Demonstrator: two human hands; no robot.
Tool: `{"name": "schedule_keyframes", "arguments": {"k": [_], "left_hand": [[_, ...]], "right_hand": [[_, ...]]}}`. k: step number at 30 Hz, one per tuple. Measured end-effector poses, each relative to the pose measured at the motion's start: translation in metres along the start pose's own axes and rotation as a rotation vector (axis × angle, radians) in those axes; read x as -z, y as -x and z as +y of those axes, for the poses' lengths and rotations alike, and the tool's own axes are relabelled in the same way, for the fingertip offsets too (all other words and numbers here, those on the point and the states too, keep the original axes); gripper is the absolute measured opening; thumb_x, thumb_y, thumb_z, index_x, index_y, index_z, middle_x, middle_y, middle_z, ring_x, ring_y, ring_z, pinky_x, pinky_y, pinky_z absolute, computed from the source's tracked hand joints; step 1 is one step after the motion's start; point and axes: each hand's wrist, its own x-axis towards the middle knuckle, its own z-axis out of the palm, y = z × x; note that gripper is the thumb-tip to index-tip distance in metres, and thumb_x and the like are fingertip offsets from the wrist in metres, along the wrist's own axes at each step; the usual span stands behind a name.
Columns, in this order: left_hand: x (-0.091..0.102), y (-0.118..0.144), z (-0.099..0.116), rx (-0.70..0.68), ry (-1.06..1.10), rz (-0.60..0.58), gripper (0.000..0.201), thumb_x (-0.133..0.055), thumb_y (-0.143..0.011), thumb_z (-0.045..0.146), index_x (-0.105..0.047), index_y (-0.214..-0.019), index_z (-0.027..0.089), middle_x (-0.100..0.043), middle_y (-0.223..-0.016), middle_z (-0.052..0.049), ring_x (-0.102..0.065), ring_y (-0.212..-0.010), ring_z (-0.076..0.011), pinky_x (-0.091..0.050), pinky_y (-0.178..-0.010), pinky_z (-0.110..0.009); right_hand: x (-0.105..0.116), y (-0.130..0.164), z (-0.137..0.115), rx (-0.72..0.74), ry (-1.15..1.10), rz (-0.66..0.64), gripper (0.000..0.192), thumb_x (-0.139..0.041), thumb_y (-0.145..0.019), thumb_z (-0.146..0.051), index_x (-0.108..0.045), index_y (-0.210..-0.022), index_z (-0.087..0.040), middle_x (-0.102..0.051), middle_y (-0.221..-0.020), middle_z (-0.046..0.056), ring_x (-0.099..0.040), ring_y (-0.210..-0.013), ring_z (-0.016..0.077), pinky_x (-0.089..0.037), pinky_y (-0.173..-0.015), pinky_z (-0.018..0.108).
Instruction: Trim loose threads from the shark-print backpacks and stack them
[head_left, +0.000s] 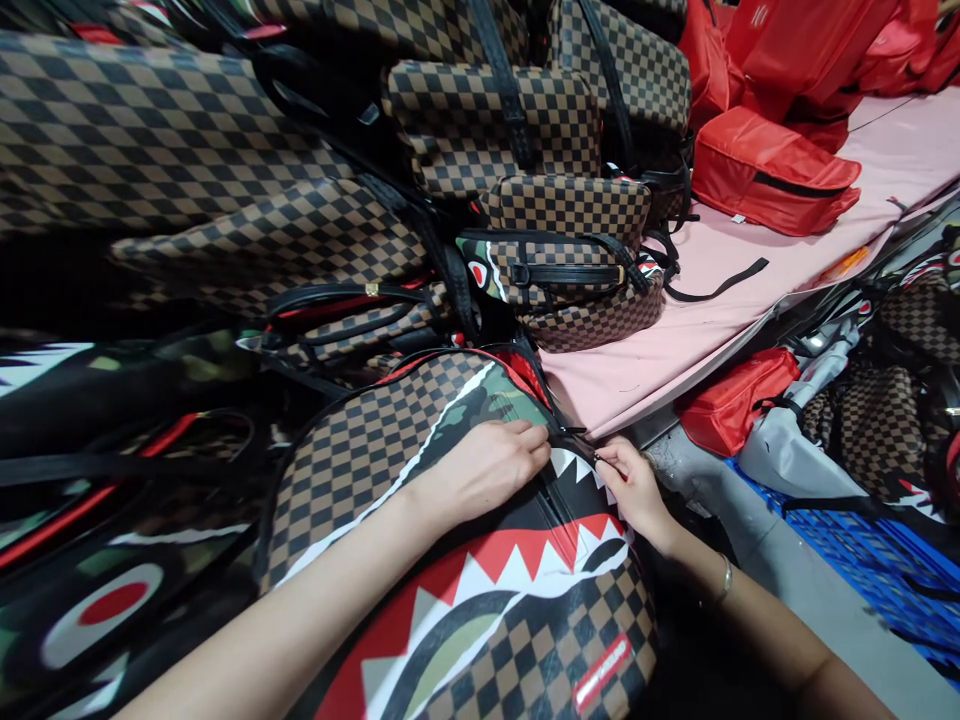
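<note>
A checkered backpack [352, 430] lies in front of me, with a shark-mouth print of red and white teeth and a strip of camouflage. Its top zipper is partly undone, and red lining [529, 372] shows at the far edge. My left hand [491, 462] rests on the bag's front panel, fingers curled and closed near the zipper edge; what sits under the fingertips is hidden. At the bag's right edge my right hand [636, 492] pinches a small dark zipper pull between thumb and fingers. A red label patch [601, 672] is on the bag's lower right.
Checkered bags [495, 120] are piled behind and to the left. Camouflage shark bags [105, 610] lie at lower left. Red bags [772, 170] sit on a pink-covered table [720, 310]. On the right, below the table, are a blue plastic crate [862, 570] and more bags.
</note>
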Motion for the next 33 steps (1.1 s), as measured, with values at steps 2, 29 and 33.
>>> {"name": "schedule_keyframes", "arguments": {"k": [2,29,33], "left_hand": [[-0.006,0.006,-0.004,0.025,0.055,0.08,0.021,-0.041,-0.088,0.017,-0.061,-0.081,0.016,-0.062,-0.078,-0.005,-0.059,-0.071,-0.0169,-0.046,-0.064,-0.027],[-0.048,0.024,0.013,0.28,0.187,0.646,0.012,-0.05,-0.085,0.018,-0.059,-0.092,0.016,-0.066,-0.084,-0.007,-0.062,-0.073,-0.0147,-0.052,-0.064,-0.025],[-0.043,0.023,0.014,0.272,0.097,0.616,0.013,-0.049,-0.086,0.019,-0.06,-0.091,0.016,-0.067,-0.084,-0.007,-0.062,-0.072,-0.0144,-0.052,-0.064,-0.025]], "right_hand": [[0.0,0.002,0.0,-0.008,-0.009,0.003,0.013,-0.053,-0.08,-0.029,-0.057,-0.088,-0.019,-0.061,-0.083,0.002,-0.058,-0.078,0.0146,-0.046,-0.072,0.027],[0.003,-0.012,-0.058,0.248,0.695,-0.212,0.013,-0.048,-0.086,-0.019,-0.056,-0.095,-0.021,-0.06,-0.098,0.004,-0.057,-0.093,0.0177,-0.043,-0.079,0.028],[0.002,-0.023,-0.071,0.241,0.827,-0.309,0.012,-0.049,-0.088,-0.023,-0.056,-0.098,-0.022,-0.06,-0.099,0.003,-0.059,-0.089,0.0175,-0.043,-0.074,0.027]]}}
